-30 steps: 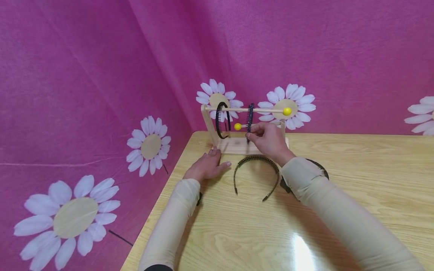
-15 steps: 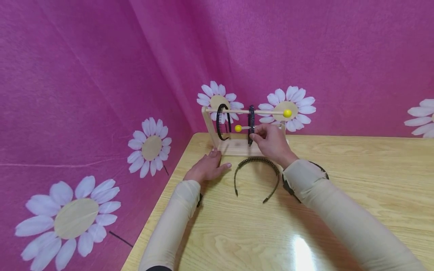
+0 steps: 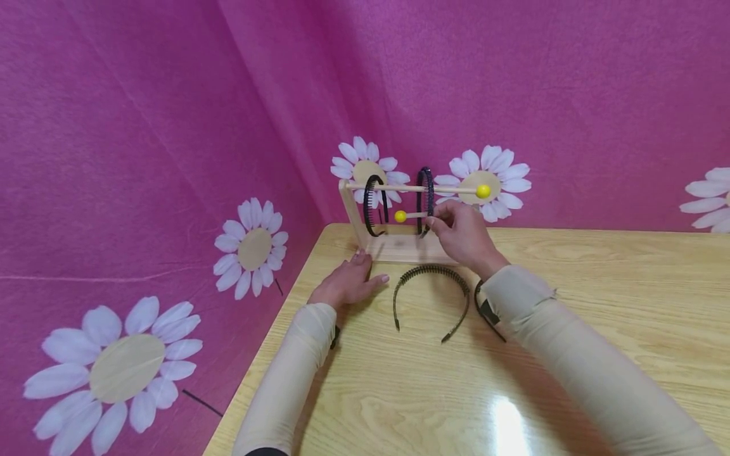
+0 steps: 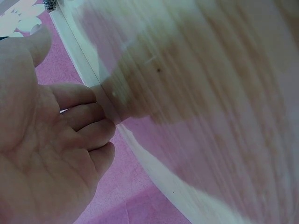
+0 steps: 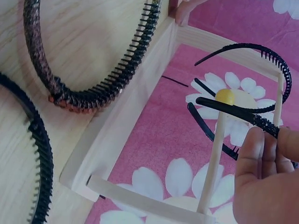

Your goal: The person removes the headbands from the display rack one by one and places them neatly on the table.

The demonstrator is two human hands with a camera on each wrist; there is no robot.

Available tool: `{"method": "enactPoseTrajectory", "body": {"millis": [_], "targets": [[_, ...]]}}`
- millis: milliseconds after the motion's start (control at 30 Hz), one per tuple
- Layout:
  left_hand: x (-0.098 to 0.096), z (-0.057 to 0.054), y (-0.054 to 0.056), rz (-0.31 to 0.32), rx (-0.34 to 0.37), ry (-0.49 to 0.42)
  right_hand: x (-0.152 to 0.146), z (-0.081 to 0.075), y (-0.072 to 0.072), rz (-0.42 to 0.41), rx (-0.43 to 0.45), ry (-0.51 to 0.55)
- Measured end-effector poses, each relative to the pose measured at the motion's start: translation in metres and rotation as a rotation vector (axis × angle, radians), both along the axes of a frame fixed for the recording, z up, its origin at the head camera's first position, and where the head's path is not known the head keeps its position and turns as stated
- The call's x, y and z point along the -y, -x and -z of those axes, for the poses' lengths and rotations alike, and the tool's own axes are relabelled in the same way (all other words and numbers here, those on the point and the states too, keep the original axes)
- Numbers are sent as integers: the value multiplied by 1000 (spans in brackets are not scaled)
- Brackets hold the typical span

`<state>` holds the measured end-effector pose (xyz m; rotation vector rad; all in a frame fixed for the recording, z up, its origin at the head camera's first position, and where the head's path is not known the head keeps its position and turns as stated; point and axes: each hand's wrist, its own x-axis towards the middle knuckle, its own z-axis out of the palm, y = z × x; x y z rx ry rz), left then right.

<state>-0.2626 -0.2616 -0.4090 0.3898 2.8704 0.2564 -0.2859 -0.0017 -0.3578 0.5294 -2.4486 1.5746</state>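
Observation:
A wooden headband stand (image 3: pixel 399 248) has two rods tipped with yellow balls. My right hand (image 3: pixel 464 235) pinches a black glittery headband (image 3: pixel 429 178), which loops over the upper rod around its middle. In the right wrist view the fingers grip one arm of that headband (image 5: pixel 229 108), near the lower rod's yellow ball (image 5: pixel 224 96). Another black toothed headband (image 3: pixel 369 206) hangs on the upper rod to the left. My left hand (image 3: pixel 349 278) rests with extended fingers at the left front corner of the stand's base; its palm (image 4: pixel 46 135) shows in the left wrist view.
A dark toothed headband (image 3: pixel 432 270) lies on the wooden table (image 3: pixel 388 392) in front of the stand. Right of it lies another black headband (image 3: pixel 487 311), partly hidden under the right sleeve. A magenta cloth with white flowers (image 3: pixel 253 247) hangs behind and to the left.
My right hand has shifted slightly right and up, and the headband it pinches has risen and turned, showing more of its loop. My left hand stays at the base.

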Motion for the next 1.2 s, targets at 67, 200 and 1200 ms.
{"method": "enactPoseTrajectory", "body": {"millis": [67, 200, 1200], "targets": [[0, 0, 0, 6, -4, -5, 0, -1, 0, 3, -1, -3], [0, 0, -1, 7, -4, -5, -1, -1, 0, 1, -10, -11], [1, 1, 0, 6, -3, 6, -2, -12, 4, 51, -74, 45]]}}
